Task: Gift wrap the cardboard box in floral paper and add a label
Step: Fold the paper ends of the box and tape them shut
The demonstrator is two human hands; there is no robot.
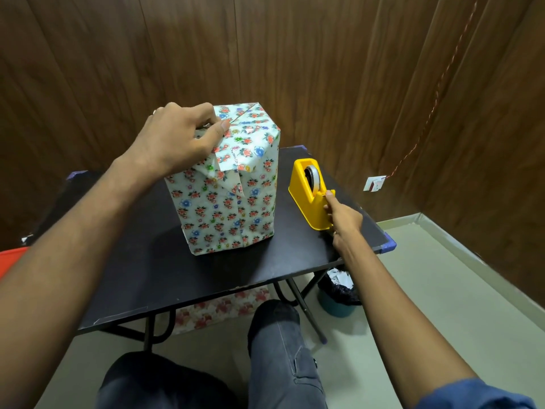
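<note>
We see first the brown wooden wall (295, 54) that fills the back and both sides, and under it the pale floor (427, 290). In the middle stands a small black table (147, 276) on thin folding legs. Below the table edge we see the person's knees in dark grey trousers (274, 349).

On the table, a little left of its centre, stands the box (230, 187), upright and already covered with the floral paper: white with small red, blue and green flowers. The top folds are laid over each other, and one loose flap of paper hangs down at the near top edge.

The left hand (177, 140) lies on the top left part of the box. Its fingers are bent over the folded paper and the thumb presses on it, so the hand holds the folds down.

To the right of the box, near but apart, stands a yellow tape dispenser (309, 196) with a roll of tape (313, 177) inside. The right hand (342, 216) reaches to its near end. The fingertips touch the dispenser at the cutter; they are curled there, but we cannot tell if they pinch the tape end.

Under the table lies more floral paper (224, 311), and beside the right leg stands a teal bin (336, 302) with a black bag. On the right wall is a small white socket (374, 183) with a red-white wire (436, 93) going up.
</note>
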